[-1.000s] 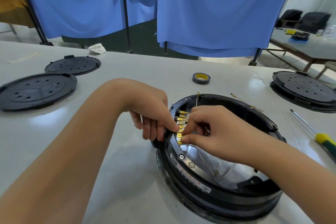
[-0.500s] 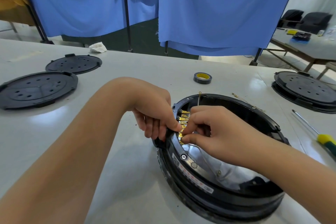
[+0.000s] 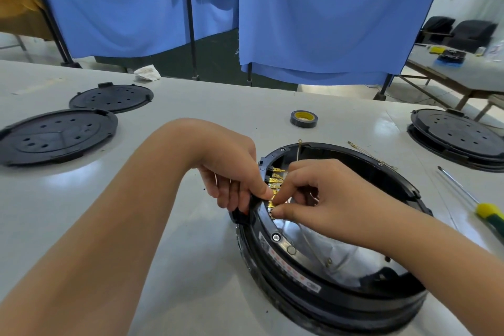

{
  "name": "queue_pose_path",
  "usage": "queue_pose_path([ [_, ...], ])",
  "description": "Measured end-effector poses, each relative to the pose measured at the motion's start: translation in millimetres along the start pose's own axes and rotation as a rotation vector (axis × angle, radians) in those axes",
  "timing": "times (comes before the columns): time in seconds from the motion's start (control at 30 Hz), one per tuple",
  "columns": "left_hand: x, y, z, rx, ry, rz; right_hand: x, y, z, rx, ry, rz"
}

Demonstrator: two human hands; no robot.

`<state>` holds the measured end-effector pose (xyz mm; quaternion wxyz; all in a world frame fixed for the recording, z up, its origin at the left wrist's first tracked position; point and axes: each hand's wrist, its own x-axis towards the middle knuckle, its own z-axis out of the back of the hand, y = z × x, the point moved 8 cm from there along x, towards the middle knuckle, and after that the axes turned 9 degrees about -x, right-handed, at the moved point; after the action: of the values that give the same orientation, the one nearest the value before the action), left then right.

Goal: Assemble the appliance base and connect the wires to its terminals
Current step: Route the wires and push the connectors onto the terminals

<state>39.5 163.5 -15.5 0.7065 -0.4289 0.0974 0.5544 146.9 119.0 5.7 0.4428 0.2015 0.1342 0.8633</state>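
A round black appliance base [image 3: 321, 289] lies open side up on the white table, with a shiny metal shell inside. A row of brass terminals [image 3: 276, 180] lines its inner left rim. My left hand [image 3: 231, 169] grips the rim at the black socket block, thumb on top, fingers curled outside. My right hand [image 3: 316, 194] reaches inside and pinches a small connector at the lowest terminal between thumb and forefinger. A thin wire [image 3: 313, 245] with a ring lug trails over the shell. The connector itself is mostly hidden by my fingertips.
Two black perforated bottom plates [image 3: 57, 133] [image 3: 111, 97] lie at the left. A roll of black tape [image 3: 303, 118] sits behind the base. Another covered base [image 3: 458, 136] stands at the right, with a yellow-green screwdriver [image 3: 488, 213] and loose wires [image 3: 371, 154] near it.
Both hands stay at the terminal row on the left rim. My right thumb and forefinger have shifted slightly at the lowest terminal; the base has not moved.
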Motion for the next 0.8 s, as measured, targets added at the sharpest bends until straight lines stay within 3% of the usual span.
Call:
queue_pose_path([
  [0.23,-2,0,3,0.033,-0.019,0.004,-3,-33,35,0.074,-0.162,-0.195],
  [0.37,-7,-8,12,0.083,-0.123,-0.069,-10,-54,25,0.003,0.044,-0.294],
  [0.57,-12,-32,27,0.105,-0.410,-0.311,-13,-49,17,0.002,0.210,-0.243],
  [0.67,-10,-43,15,0.086,-0.365,-0.402,-15,-53,14,-0.025,0.253,-0.248],
  [0.8,-5,-43,8,0.127,-0.297,-0.391,-14,-54,12,-0.023,0.242,-0.258],
])
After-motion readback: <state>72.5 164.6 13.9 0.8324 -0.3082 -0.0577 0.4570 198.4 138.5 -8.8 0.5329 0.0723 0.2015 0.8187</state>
